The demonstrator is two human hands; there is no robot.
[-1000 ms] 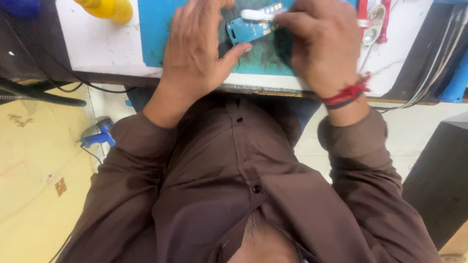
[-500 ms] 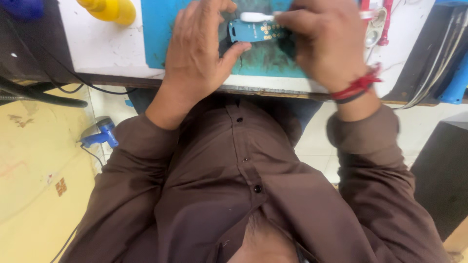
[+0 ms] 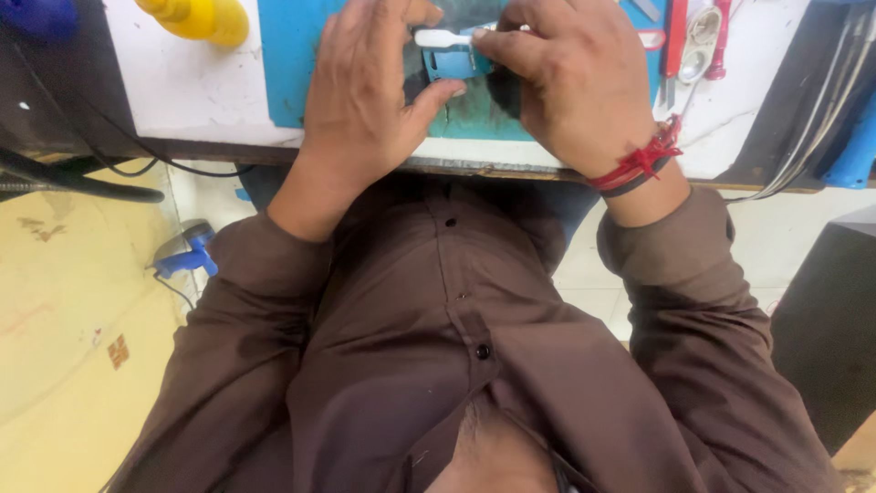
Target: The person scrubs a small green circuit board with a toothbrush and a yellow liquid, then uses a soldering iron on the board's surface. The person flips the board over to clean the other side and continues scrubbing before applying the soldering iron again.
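White bench (image 3: 192,87), blue mat (image 3: 287,64): left hand (image 3: 365,100) pins small blue part (image 3: 447,64); right hand (image 3: 575,82) pinches white brush (image 3: 443,37). Keep strokes light, part steady.

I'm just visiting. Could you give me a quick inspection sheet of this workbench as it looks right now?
Surface: white bench with a blue mat.
Job's things: small blue part and white tool.
Clutter: yellow object, red-handled tools.
Hands: left hand steadies the part; right hand grips the white tool.
Cables: black cables at the bench's left; grey ones on the right.
Surroundings: yellowish floor, blue device.
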